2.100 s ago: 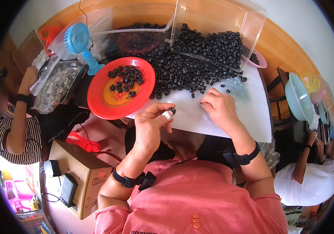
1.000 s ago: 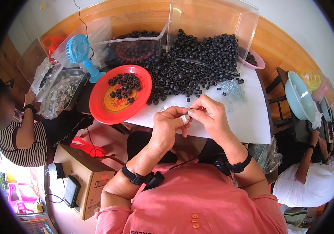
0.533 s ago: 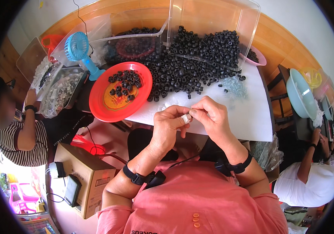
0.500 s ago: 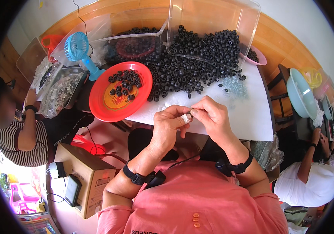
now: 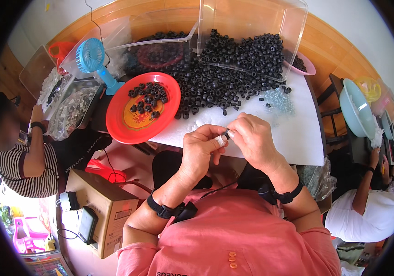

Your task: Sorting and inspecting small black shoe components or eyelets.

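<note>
White sheet-covered tabletop (image 5: 298, 133) bearing a heap of small black ring-shaped parts (image 5: 224, 78) beside a round red plastic plate (image 5: 119, 124). At its near edge, my left hand (image 5: 201, 149) and right hand (image 5: 252, 140) meet, fingertips pinching one small black ring (image 5: 226, 134) against a small white piece (image 5: 220, 140).

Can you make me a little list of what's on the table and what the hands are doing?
left hand: pinches a small white piece
right hand: fingertips on a small black ring, pressed against the left hand
table: white top
black rings: big pile, spilling from a clear bin
red plate: a few black rings on it
blue fan: stands behind the plate
</note>
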### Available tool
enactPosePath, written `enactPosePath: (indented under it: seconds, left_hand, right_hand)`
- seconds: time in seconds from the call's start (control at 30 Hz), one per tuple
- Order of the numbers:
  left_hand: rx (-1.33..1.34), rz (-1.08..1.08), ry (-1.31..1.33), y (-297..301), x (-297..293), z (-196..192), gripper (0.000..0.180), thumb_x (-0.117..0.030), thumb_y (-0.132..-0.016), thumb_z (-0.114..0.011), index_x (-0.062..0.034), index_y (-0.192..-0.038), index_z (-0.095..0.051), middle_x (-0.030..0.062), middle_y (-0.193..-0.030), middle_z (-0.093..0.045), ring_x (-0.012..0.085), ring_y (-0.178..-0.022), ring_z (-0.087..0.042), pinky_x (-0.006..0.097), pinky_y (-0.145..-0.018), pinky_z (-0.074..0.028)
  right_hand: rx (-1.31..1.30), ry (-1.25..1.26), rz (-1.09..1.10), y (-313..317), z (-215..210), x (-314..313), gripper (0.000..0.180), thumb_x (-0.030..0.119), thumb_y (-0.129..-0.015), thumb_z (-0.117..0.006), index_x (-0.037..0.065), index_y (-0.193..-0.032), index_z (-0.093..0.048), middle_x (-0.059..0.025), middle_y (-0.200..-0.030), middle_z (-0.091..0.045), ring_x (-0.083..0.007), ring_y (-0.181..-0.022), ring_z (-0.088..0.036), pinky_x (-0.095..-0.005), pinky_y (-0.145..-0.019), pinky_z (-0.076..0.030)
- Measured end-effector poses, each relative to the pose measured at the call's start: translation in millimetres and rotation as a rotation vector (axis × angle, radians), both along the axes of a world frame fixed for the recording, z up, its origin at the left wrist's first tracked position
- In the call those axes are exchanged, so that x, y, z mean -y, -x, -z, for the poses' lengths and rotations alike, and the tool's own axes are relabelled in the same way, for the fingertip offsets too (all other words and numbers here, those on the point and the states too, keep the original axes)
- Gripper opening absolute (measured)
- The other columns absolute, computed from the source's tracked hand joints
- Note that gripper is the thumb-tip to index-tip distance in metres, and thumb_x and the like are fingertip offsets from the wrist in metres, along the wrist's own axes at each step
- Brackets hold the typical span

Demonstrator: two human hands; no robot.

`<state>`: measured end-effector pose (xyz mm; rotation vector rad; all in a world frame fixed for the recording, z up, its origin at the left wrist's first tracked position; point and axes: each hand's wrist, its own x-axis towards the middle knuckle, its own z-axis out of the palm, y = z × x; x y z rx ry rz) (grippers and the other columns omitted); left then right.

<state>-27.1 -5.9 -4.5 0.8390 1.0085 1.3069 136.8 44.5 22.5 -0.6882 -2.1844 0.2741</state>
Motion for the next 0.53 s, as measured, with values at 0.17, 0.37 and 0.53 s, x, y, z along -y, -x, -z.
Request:
enactPosePath:
  seconds: [0.17, 0.37, 0.53]
  left_hand:
    - [0.002, -0.014, -0.003, -1, 1, 4, 0.015, 0.000, -0.089, -0.065, 0.0063, -0.102, -0.063, 0.0116, -0.081, -0.067, 0.0122, -0.062, -0.061, 0.021, -0.041, -0.043]
    - [0.033, -0.026, -0.020, -1, 2, 5, 0.015, 0.000, -0.089, -0.065, 0.0058, -0.103, -0.064, 0.0113, -0.081, -0.067, 0.0116, -0.062, -0.060, 0.020, -0.041, -0.042]
    - [0.017, -0.011, -0.004, 1, 2, 4, 0.016, 0.000, -0.089, -0.065, 0.0058, -0.104, -0.064, 0.0107, -0.081, -0.067, 0.0112, -0.058, -0.059, 0.020, -0.040, -0.042]
  right_hand:
    - [-0.072, 0.224, -0.020, 3, 3, -4, 0.009, 0.002, -0.080, -0.065, 0.004, -0.080, -0.057, -0.0101, -0.071, -0.058, -0.0319, -0.064, -0.060, -0.0393, -0.055, -0.046]
    - [-0.262, 0.431, -0.042, 10, 7, 1, 0.007, -0.001, -0.080, -0.063, 0.002, -0.081, -0.057, -0.0122, -0.071, -0.058, -0.0321, -0.063, -0.060, -0.0390, -0.055, -0.046]
    - [-0.108, 0.115, 0.017, 10, 10, 8, 0.007, -0.001, -0.082, -0.060, 0.004, -0.085, -0.057, -0.0117, -0.076, -0.059, -0.0325, -0.068, -0.061, -0.0415, -0.059, -0.048]
